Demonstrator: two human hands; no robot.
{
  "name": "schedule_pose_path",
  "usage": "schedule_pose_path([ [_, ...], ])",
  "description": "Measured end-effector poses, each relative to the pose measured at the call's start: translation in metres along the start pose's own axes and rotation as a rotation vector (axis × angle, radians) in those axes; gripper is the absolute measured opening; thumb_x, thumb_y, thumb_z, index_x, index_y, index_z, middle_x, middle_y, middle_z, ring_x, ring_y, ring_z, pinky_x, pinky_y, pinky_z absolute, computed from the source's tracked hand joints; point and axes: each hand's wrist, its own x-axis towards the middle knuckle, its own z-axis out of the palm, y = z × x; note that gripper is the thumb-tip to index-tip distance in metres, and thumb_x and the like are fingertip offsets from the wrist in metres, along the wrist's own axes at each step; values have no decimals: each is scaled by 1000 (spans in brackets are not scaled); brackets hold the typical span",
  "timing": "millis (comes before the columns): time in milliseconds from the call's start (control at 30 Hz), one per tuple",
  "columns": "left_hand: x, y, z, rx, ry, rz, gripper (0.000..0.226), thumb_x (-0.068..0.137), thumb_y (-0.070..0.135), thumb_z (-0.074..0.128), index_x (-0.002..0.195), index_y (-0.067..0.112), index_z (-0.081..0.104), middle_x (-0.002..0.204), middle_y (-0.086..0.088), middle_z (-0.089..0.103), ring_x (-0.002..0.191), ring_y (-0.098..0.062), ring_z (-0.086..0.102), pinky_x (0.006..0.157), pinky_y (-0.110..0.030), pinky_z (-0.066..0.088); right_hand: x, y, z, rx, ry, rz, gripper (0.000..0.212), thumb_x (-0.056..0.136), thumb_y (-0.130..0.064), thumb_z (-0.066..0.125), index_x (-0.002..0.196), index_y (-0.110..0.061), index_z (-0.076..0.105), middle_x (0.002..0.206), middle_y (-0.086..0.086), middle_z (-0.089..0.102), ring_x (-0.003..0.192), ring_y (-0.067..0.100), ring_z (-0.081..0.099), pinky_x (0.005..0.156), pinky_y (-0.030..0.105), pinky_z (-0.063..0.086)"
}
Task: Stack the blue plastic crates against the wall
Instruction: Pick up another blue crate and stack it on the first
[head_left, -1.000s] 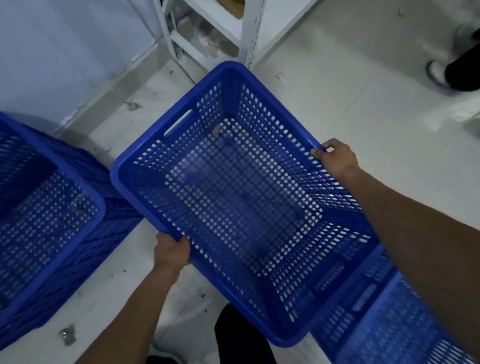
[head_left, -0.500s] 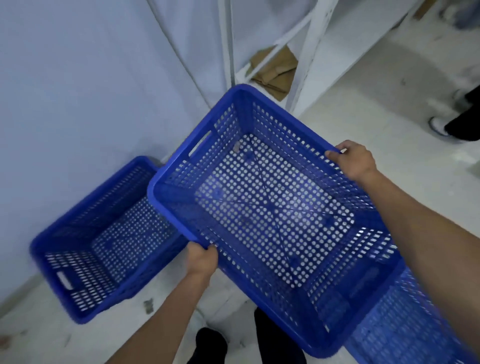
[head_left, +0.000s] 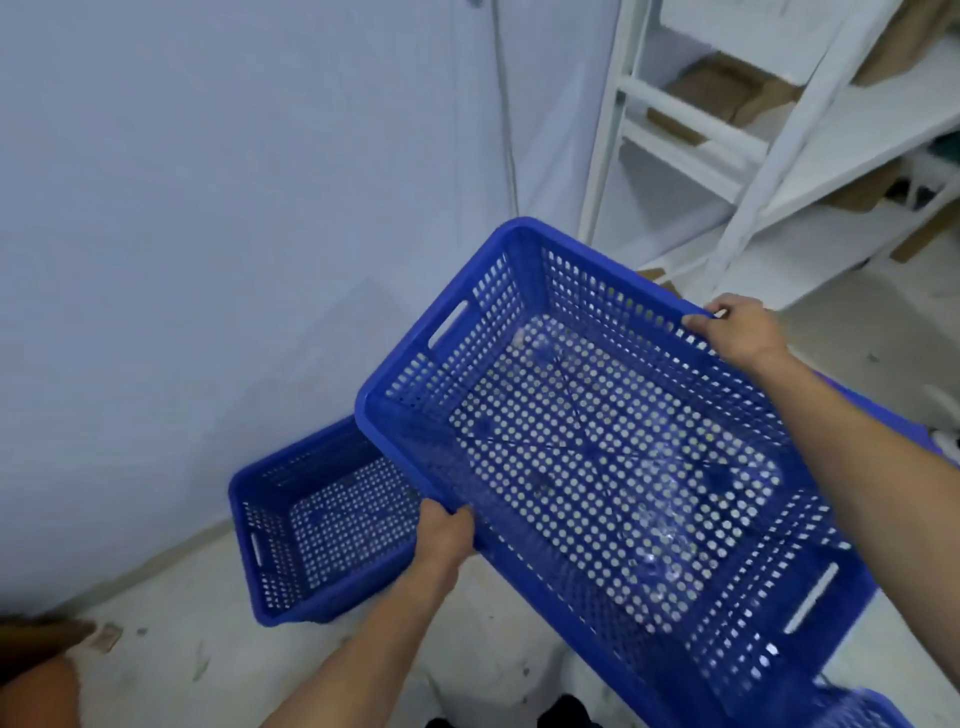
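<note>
I hold a perforated blue crate (head_left: 613, 467) in the air, open side up and tilted. My left hand (head_left: 441, 535) grips its near long rim. My right hand (head_left: 737, 332) grips the far long rim. A second blue crate (head_left: 311, 525) stands on the floor against the pale wall (head_left: 234, 234), lower left of the held one, and the held crate covers its right end. The rim of another blue crate (head_left: 867, 709) shows at the bottom right.
A white metal shelving unit (head_left: 753, 171) with cardboard pieces stands at the upper right beside the wall. The pale tiled floor (head_left: 182, 649) has small bits of debris. A brown object (head_left: 36, 654) sits at the bottom left corner.
The crate in my hands has risen off the stack at lower right and swung towards the wall. My view has lifted, so the floor crate now sits lower and smaller.
</note>
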Motion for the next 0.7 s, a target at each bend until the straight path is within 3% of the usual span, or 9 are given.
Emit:
schedule_pose_path([
  [67,-12,7,-17,-62,64,11,16,95,3,57,106,13,50,96,-2,61,91,-25,64,63,-34,57,-3,-34,4,-4,-20,-83,25,84,-44,69,90,-20,69,91,4,64,85,26,57,75,33,42],
  [200,-29,6,-50,-178,178,39,17,93,4,58,107,13,58,110,-9,68,99,-29,66,85,-47,60,-6,-97,24,-5,-71,-230,30,83,-48,69,89,-18,68,94,11,70,91,32,63,72,31,40],
  [267,-39,1,-66,-242,253,33,16,91,3,58,102,15,58,108,-11,68,96,-30,67,75,-42,60,-11,-129,39,-5,-119,-307,28,84,-47,68,87,-20,65,96,11,70,93,32,64,72,31,39],
  [367,-49,-11,-92,-348,347,7,19,89,4,59,108,9,61,103,-10,70,94,-30,68,59,-32,57,-26,-176,65,-7,-169,-409,33,86,-47,66,101,-18,70,104,9,71,99,32,64,75,32,43],
  [433,-53,-24,-110,-439,407,-63,17,88,4,63,104,6,63,102,-12,70,95,-33,69,59,-34,59,-39,-205,84,-16,-225,-464,30,88,-41,63,107,-19,72,110,9,72,103,32,64,82,34,46],
  [533,-57,-46,-136,-567,456,-143,14,84,4,68,94,9,60,100,-10,69,98,-37,68,83,-51,61,-65,-249,116,-40,-351,-540,25,90,-29,58,106,-20,74,113,7,73,105,29,63,84,30,44],
  [600,-58,-62,-152,-664,449,-199,21,85,3,68,104,5,59,107,-13,68,87,-33,67,96,-57,54,-85,-276,141,-61,-403,-597,27,91,-25,56,111,-19,73,117,7,71,105,29,64,84,29,45],
  [700,-56,-81,-176,-825,450,-273,26,87,-1,67,112,-1,59,107,-16,66,81,-29,65,96,-51,55,-114,-310,182,-101,-457,-671,32,91,-20,52,117,-18,70,116,10,71,91,27,62,78,27,45],
])
